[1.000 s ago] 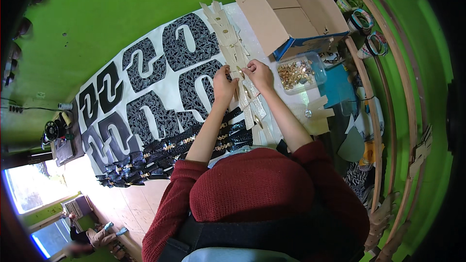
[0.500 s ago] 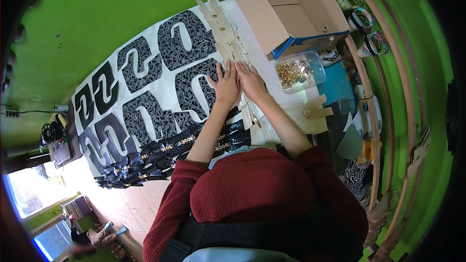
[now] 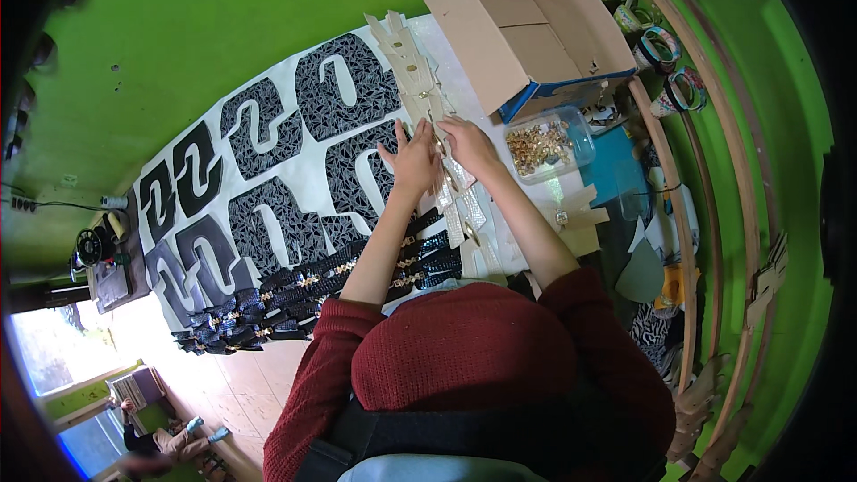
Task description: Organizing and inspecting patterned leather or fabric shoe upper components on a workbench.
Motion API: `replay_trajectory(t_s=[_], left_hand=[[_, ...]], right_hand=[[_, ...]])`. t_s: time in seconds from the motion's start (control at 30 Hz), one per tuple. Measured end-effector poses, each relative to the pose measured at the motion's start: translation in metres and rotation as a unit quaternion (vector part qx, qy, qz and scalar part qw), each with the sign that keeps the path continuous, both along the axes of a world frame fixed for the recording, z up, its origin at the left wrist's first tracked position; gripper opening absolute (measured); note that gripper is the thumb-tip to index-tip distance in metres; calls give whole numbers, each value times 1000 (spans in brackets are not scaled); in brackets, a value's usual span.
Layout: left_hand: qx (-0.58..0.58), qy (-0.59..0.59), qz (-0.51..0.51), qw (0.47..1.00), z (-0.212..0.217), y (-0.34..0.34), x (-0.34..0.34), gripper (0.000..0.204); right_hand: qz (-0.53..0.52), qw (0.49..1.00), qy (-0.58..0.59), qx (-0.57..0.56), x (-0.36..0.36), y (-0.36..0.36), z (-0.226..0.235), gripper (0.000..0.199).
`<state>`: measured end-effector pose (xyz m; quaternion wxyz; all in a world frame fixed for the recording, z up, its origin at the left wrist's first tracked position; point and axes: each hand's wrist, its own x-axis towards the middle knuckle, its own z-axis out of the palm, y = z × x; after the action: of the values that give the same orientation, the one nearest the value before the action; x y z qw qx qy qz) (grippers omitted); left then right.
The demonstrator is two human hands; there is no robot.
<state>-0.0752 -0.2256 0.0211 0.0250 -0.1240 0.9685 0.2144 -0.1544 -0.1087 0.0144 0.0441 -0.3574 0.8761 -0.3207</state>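
Observation:
A row of beige strap pieces with gold oval fittings (image 3: pixel 411 71) runs away from me across the white table covering (image 3: pixel 457 45). My left hand (image 3: pixel 416 162) lies palm down on the near part of this row, its thumb stretched out to the left and its fingers extended. Beside it, the fingers of my right hand (image 3: pixel 468 148) are bent and closed at the edge of a beige strap. The fingertips partly cover what they grip. Closer to my body, textured cream straps (image 3: pixel 457 223) continue below my hands.
Black patterned cut-out panels (image 3: pixel 339 85) fill the table's left side, with shiny black straps (image 3: pixel 295 295) along its near edge. An open cardboard box (image 3: pixel 527 36) and a clear tub of gold fittings (image 3: pixel 540 147) stand right. Beige pieces (image 3: pixel 580 219) lie nearer. Another person (image 3: pixel 170 442) sits low left.
My hands, side by side and flat on the straps before, have moved slightly apart. The right hand's fingers have bent in at the strap's edge. The whole view has shifted a little.

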Motion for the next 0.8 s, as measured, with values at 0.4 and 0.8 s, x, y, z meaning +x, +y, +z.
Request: replay_trajectory(t_s=[0.4, 0.8], left_hand=[[-68, -39, -1, 997, -12, -2, 2, 60], [-77, 21, 16, 997, -22, 3, 19, 54]], right_hand=[[-43, 984, 39, 171, 17, -6, 0, 43], [-86, 990, 5, 112, 37, 3, -21, 38]])
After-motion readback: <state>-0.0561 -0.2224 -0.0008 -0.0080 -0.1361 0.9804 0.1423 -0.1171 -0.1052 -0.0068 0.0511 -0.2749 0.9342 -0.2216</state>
